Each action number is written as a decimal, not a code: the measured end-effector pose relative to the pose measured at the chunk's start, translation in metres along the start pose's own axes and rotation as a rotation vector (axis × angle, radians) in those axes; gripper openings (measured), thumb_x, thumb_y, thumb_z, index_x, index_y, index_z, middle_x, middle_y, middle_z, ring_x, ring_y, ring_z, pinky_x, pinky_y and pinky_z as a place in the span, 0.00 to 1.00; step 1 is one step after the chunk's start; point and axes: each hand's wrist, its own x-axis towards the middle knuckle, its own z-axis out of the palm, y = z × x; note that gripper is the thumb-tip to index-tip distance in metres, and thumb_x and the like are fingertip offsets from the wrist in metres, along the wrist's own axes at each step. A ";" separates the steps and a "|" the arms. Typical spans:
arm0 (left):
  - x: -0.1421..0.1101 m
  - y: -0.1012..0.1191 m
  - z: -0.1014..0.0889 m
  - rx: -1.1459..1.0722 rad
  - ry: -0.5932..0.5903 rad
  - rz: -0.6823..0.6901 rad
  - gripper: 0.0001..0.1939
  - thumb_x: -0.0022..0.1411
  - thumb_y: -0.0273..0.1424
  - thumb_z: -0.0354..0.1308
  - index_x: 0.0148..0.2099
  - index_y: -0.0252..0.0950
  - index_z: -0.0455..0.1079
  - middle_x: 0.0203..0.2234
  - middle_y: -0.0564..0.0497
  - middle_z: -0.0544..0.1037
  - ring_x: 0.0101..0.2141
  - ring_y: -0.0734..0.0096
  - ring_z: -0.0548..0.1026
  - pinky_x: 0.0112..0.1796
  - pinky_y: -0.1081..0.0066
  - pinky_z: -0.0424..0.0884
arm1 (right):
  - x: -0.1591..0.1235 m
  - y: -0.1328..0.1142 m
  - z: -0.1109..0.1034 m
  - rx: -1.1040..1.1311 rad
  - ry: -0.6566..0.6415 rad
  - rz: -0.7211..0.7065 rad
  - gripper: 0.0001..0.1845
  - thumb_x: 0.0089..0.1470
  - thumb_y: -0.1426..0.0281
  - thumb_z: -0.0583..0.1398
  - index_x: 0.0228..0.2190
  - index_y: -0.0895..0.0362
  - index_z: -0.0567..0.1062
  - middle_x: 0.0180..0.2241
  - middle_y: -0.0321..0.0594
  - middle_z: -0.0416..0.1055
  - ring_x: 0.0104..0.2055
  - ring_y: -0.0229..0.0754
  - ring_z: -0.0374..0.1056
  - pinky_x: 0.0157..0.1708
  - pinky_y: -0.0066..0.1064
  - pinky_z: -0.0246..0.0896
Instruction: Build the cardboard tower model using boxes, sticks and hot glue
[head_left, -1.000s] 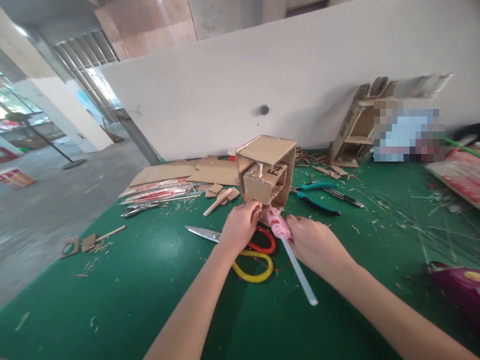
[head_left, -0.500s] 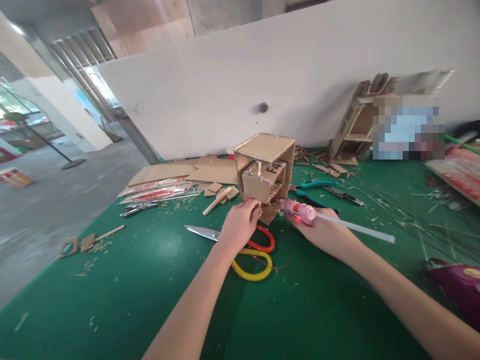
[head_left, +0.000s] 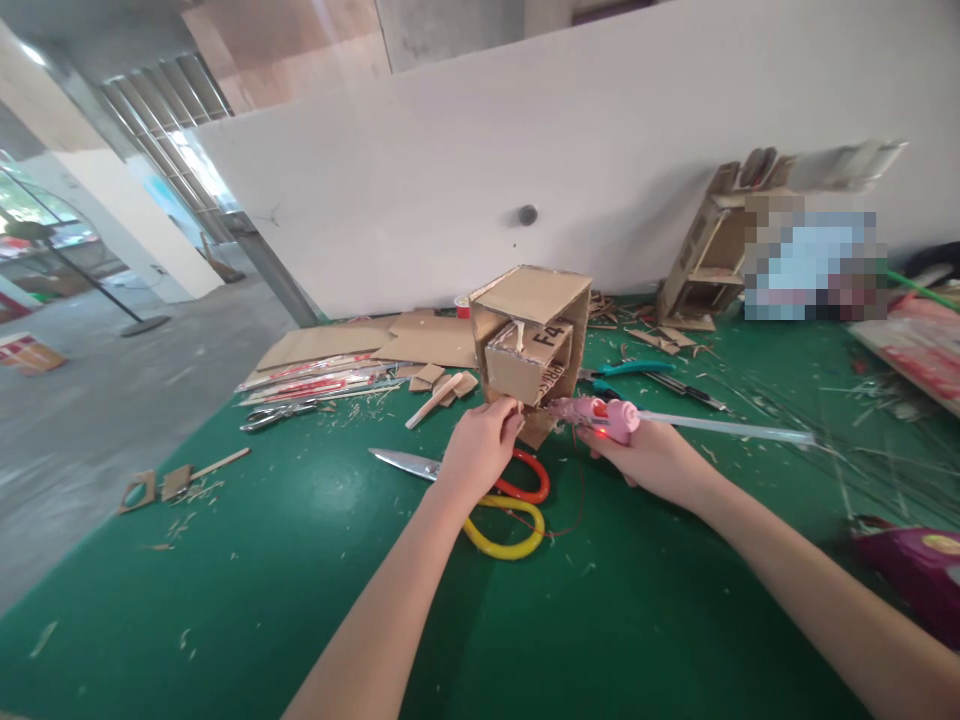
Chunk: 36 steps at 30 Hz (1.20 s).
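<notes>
A small cardboard box (head_left: 534, 292) with an open front stands upright on the green table; a cardboard drawer-like piece (head_left: 517, 368) sits inside it. At the box's lower front, my left hand (head_left: 484, 445) is closed in a pinch. A tiny pale bit shows at its fingertips, too small to name. My right hand (head_left: 656, 460) is wrapped round a pink hot glue gun (head_left: 609, 416), its nozzle close to the box's lower right front. A long clear glue stick (head_left: 727, 428) juts from its back, and a red light glows on it. Scissors (head_left: 504, 552) with red and yellow handles lie partly under my left wrist.
Teal-handled pliers (head_left: 637, 369) and a dark craft knife (head_left: 686, 390) lie right of the box. Cardboard sheets (head_left: 427, 340), wrapped sticks (head_left: 322, 382) and scraps spread to the left. A cardboard shelf (head_left: 701, 260) stands by the white wall. A purple object (head_left: 911, 575) sits at right.
The glue gun has turned a little, so its glue stick now points more level to the right. My right hand has shifted slightly to the right. My left hand stays in place.
</notes>
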 end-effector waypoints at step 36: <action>0.000 0.003 -0.004 0.112 0.011 0.017 0.05 0.66 0.28 0.50 0.38 0.38 0.67 0.30 0.52 0.78 0.30 0.67 0.75 0.33 0.69 0.65 | 0.001 0.013 -0.015 -0.152 0.030 -0.214 0.19 0.54 0.55 0.54 0.33 0.52 0.78 0.22 0.35 0.72 0.23 0.40 0.65 0.21 0.28 0.54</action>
